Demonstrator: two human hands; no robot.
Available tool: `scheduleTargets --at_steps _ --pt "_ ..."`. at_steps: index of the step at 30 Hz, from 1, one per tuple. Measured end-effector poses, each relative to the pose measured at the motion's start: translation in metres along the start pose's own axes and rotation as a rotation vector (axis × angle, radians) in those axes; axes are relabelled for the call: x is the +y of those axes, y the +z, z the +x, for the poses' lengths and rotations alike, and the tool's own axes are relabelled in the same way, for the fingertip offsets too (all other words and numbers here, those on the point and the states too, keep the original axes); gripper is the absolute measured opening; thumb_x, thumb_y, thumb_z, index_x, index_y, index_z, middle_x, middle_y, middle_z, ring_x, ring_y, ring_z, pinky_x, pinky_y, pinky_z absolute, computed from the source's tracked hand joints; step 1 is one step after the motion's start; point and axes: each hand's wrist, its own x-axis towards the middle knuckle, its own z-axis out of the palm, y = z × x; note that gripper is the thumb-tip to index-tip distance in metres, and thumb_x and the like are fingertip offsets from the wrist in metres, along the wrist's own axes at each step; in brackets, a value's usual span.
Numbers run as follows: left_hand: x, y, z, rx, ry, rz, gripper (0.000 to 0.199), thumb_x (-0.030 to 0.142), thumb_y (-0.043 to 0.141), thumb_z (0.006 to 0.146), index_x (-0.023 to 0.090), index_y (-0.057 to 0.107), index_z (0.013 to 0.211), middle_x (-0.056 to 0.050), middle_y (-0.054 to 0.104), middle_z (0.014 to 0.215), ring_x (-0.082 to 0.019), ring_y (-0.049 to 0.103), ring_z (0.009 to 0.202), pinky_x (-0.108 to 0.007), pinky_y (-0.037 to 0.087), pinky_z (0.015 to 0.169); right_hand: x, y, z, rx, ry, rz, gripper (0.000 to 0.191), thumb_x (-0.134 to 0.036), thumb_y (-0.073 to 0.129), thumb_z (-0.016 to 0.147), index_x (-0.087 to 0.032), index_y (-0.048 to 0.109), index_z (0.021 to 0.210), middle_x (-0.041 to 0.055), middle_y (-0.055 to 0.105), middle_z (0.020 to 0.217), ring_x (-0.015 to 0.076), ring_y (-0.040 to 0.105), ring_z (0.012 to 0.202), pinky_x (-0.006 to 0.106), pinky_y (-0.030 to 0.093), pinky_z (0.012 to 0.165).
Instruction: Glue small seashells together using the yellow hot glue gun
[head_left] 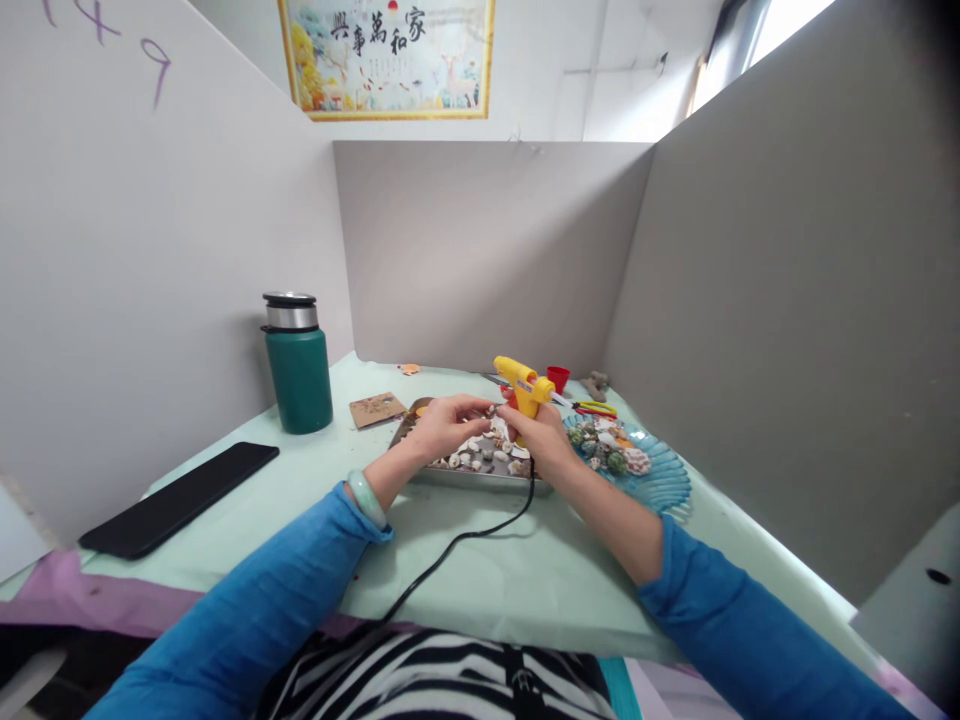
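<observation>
My right hand [546,438] is closed around the handle of a yellow hot glue gun [525,385]. A white glue stick [559,399] sticks out of its rear, and a black cord [457,540] runs from the handle toward my lap. Just left of the gun, my left hand [450,425] has its thumb and fingers drawn together; a tiny pale piece seems to be at the fingertips, too small to name. Both hands are over a metal tray [465,478] of small shells [469,458], partly hidden by them.
At right, a blue scalloped plate [667,475] holds shells and green pieces [616,461]. Behind it are yellow-handled scissors [596,409] and a red cup [557,378]. A green bottle [298,380], a black phone [184,497] and brown card [377,409] lie left. Grey panels [487,250] enclose the table.
</observation>
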Motion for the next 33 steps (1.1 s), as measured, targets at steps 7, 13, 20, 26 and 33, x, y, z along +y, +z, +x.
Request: scheduleTargets --at_steps 7,13,20,26,33 --pt "-0.0057 0.0009 0.0013 0.004 0.039 -0.025 0.031 0.028 0.065 0.073 0.017 0.069 0.101 -0.007 0.068 0.097 -0.017 0.063 0.083 -0.03 0.05 0.077 0.0018 0.0011 0.0002 -0.014 0.025 0.016 0.029 -0.032 0.066 0.065 -0.017 0.055 0.087 -0.0081 0.045 0.043 0.0089 0.04 0.042 0.022 0.032 0.043" --pt "-0.0036 0.0003 0.0009 0.011 0.077 0.018 0.029 0.028 0.065 0.073 0.017 0.07 0.099 -0.008 0.069 0.096 -0.019 0.062 0.086 -0.03 0.05 0.077 0.004 0.0005 0.0021 -0.008 0.055 0.027 0.029 -0.032 0.067 0.063 -0.017 0.056 0.085 -0.0073 0.046 0.043 0.009 0.041 0.041 0.022 0.032 0.042" --pt "-0.0031 -0.0001 0.0 0.018 0.117 0.083 0.027 0.028 0.064 0.075 0.016 0.07 0.098 -0.008 0.068 0.097 -0.018 0.062 0.086 -0.028 0.049 0.078 0.0066 -0.0008 0.0027 -0.044 0.047 0.03 0.028 -0.033 0.066 0.065 -0.017 0.057 0.086 -0.0071 0.047 0.043 0.0081 0.04 0.041 0.021 0.033 0.042" --pt "0.0006 -0.0004 -0.0015 0.022 0.167 0.138 0.024 0.026 0.063 0.076 0.017 0.07 0.098 -0.008 0.068 0.095 -0.016 0.061 0.082 -0.026 0.048 0.074 0.0069 -0.0011 0.0029 -0.045 0.06 0.035 0.026 -0.032 0.066 0.066 -0.016 0.057 0.085 -0.0071 0.047 0.043 0.0081 0.04 0.04 0.021 0.033 0.042" --pt "0.0034 0.0002 -0.0021 0.043 0.205 0.194 0.023 0.023 0.062 0.076 0.016 0.07 0.097 -0.008 0.068 0.095 -0.015 0.061 0.077 -0.026 0.047 0.07 0.007 -0.0006 0.0025 -0.029 0.061 0.034 0.025 -0.032 0.067 0.065 -0.016 0.057 0.081 -0.0075 0.045 0.043 0.0077 0.04 0.04 0.02 0.033 0.041"
